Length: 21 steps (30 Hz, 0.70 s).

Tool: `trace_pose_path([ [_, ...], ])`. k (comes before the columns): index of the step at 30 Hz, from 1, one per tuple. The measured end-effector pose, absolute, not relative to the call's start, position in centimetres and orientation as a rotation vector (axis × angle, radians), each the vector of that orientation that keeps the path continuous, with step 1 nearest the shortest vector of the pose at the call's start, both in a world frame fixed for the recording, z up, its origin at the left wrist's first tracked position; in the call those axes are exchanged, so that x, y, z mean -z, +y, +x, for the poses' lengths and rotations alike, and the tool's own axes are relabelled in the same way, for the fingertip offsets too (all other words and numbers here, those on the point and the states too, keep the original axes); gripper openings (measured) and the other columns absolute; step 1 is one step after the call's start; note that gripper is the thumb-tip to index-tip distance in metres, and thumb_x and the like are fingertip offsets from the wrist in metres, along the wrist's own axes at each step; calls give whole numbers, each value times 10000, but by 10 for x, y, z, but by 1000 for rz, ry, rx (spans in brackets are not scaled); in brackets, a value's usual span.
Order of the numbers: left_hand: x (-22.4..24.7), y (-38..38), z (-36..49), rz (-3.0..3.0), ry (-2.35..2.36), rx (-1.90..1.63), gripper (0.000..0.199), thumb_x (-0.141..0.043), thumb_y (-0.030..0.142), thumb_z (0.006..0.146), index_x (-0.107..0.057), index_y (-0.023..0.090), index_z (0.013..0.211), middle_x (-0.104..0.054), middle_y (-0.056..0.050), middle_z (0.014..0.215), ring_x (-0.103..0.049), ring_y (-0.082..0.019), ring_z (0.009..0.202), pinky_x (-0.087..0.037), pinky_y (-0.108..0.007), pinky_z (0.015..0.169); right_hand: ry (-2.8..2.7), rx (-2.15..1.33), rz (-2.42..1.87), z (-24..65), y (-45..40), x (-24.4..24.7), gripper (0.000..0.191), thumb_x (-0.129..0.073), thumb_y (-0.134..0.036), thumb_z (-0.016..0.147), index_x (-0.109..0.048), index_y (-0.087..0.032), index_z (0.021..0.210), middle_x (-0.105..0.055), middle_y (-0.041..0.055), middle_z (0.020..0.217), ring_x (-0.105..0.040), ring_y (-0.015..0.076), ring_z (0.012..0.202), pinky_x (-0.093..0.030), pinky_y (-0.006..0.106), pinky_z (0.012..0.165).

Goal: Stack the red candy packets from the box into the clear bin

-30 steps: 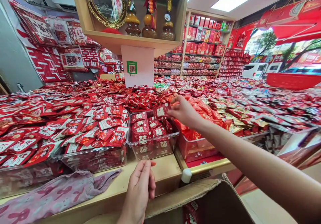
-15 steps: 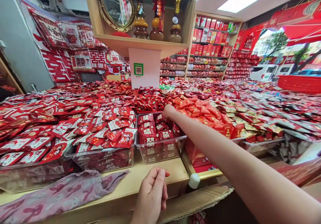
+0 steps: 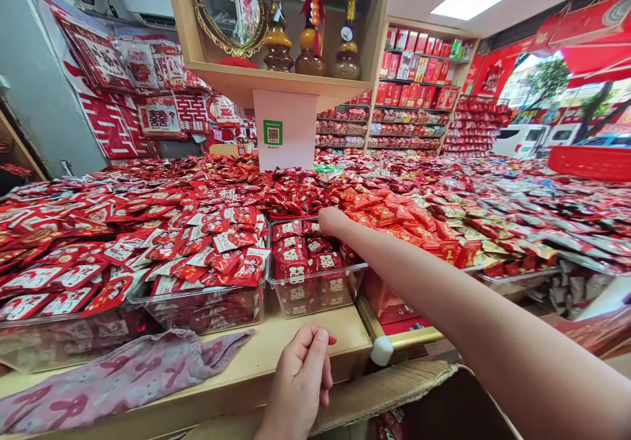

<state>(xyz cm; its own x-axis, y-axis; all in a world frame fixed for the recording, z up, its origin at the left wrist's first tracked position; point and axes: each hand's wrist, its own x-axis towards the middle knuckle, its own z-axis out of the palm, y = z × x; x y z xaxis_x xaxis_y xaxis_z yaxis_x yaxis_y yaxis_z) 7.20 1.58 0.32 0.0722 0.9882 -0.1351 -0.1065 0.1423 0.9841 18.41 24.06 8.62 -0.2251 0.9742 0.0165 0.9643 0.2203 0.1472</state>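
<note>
My left hand (image 3: 305,374) hovers at the bottom middle, in front of the counter edge. Its fingers are curled closed, and a bit of red shows at the fingertips, too small to name. My right arm stretches from the lower right to the back of a clear plastic bin (image 3: 315,298). Over that bin's back right corner, my right hand (image 3: 331,221) bends down, with its fingers hidden behind the wrist. Inside the bin stand dark red packets (image 3: 292,250) with white double-happiness characters. Bright red-orange packets (image 3: 404,220) lie heaped beside my right forearm.
Left of the bin, another clear bin (image 3: 207,315) overflows with red and white packets. A pink patterned cloth (image 3: 123,377) lies on the counter front (image 3: 256,354). Below gapes an open cardboard box (image 3: 389,394). A wooden display cabinet (image 3: 280,88) overhangs the middle.
The view has tilted and shifted slightly. My right hand has moved slightly left and stays over the bin's back corner. My left hand keeps its closed pose.
</note>
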Motion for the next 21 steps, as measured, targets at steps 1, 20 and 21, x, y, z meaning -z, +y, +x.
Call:
trace_pose_path([
  [1,-4,15,72,1050,1145,-1111,294,-478,460,717,-519,170,707,-402,81,389,-307,-50,316,-242,-149,319,2397,-206,1932,185,240,-88,359,-461,-154,759,-545,-69,1098,-565,202,1060,-532,244,1000,-426,294,784],
  [20,-7,17,72,1053,1134,-1119,266,-503,429,727,-531,165,738,-409,86,400,-318,-45,333,-245,-142,326,2722,-289,1705,194,145,-133,222,-461,-125,712,-651,-109,826,-652,122,834,-591,182,771,-423,235,646],
  [21,-6,17,71,1047,1123,-1130,262,-504,425,728,-531,165,736,-405,87,400,-312,-43,334,-248,-141,326,2790,-202,1582,197,124,-134,193,-474,-133,703,-655,-115,770,-656,99,765,-588,161,696,-416,222,602],
])
